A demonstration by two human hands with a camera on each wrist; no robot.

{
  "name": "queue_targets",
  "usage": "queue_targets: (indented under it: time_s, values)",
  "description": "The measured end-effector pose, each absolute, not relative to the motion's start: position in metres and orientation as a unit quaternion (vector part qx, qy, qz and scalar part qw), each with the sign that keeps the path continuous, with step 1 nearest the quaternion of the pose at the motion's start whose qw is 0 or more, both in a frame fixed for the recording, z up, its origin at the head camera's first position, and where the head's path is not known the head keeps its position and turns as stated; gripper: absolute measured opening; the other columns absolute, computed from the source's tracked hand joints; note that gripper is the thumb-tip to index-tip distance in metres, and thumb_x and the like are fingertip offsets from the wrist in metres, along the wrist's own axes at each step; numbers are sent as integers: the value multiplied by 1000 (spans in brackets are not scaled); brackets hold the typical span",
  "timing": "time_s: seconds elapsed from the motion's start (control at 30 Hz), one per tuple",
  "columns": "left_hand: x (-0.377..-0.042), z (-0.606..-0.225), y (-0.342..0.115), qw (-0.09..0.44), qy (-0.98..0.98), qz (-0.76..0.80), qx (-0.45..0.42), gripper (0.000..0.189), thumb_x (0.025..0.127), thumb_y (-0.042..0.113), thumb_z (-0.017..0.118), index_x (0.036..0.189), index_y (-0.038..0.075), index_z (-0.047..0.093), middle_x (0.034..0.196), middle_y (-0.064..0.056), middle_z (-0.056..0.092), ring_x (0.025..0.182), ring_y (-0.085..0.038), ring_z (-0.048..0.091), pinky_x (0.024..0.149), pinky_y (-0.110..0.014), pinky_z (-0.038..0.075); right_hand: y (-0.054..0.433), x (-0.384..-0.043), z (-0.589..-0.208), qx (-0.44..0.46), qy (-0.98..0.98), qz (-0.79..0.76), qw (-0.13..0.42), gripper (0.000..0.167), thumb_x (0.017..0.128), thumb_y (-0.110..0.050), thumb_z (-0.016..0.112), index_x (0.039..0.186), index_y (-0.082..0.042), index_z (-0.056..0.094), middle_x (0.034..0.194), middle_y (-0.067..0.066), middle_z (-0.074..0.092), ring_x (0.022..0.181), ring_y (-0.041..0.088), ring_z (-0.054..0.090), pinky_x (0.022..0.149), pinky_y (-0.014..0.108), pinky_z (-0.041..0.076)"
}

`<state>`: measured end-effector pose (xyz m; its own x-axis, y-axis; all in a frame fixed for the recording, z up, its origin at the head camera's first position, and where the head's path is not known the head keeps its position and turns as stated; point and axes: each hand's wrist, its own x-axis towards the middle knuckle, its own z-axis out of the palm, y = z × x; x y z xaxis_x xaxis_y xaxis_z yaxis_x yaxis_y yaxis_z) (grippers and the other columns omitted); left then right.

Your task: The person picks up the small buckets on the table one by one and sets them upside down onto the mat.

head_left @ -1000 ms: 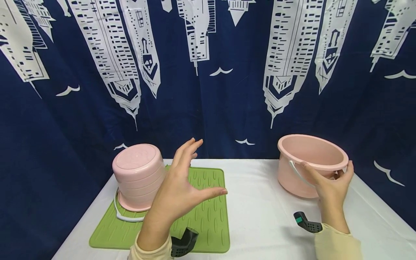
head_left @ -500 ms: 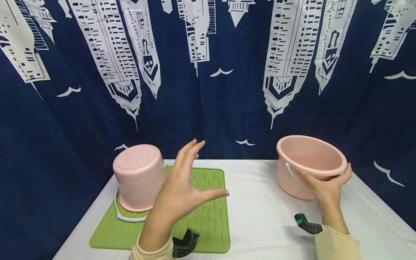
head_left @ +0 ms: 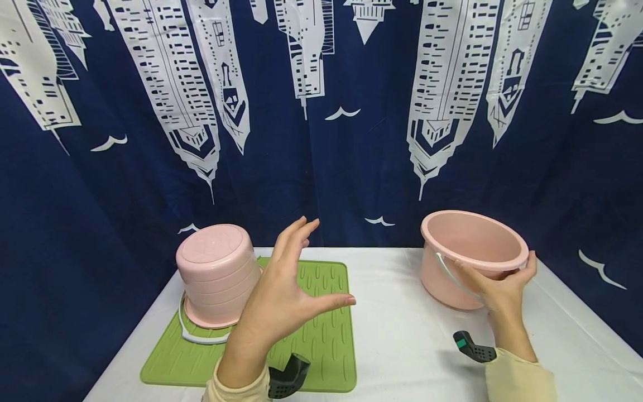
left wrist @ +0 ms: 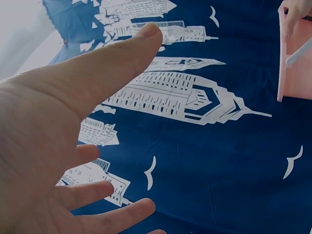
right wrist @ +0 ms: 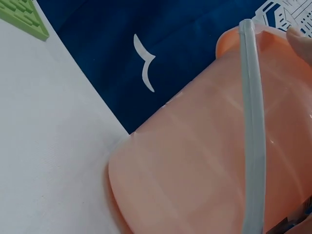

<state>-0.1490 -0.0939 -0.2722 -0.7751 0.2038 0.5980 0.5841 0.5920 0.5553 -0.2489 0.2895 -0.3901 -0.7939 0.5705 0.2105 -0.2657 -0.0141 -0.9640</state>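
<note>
A pink bucket (head_left: 447, 285) stands upright on the right of the table, its mouth facing up. My right hand (head_left: 504, 290) grips its near right side just under the rim, thumb to the left and fingers round the right. The bucket's pale handle (right wrist: 253, 131) hangs down along the wall in the right wrist view. My left hand (head_left: 281, 290) is held in the air above the mat with thumb and fingers spread apart, holding nothing. Beside it, a second pink bucket (head_left: 216, 273) sits upside down, partly hidden behind the left hand.
Under the upturned bucket lies a green ribbed mat (head_left: 326, 329), where that bucket's white handle (head_left: 201, 338) rests. A white cloth (head_left: 392, 312) covers the table. Behind hangs a dark blue curtain (head_left: 321, 167) printed with white buildings and birds.
My right hand has shifted the upright bucket slightly to the left, its fingers moving a little along the rim. The left hand has stayed nearly still; the upturned bucket has not moved.
</note>
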Motion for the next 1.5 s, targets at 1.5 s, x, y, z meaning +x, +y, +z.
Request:
queue_targets:
  time_s: [1.5]
  values:
    - [-175,-292,-89,106,-801,-515,-286,134,57,30,101,160,34,16,161,7,26,142,-17,37,110,-46,37,228,-226,-346,379,-575,717,109,132,64,-13,98,163,-19,11,160,12,23,130,24,41,95,31,51]
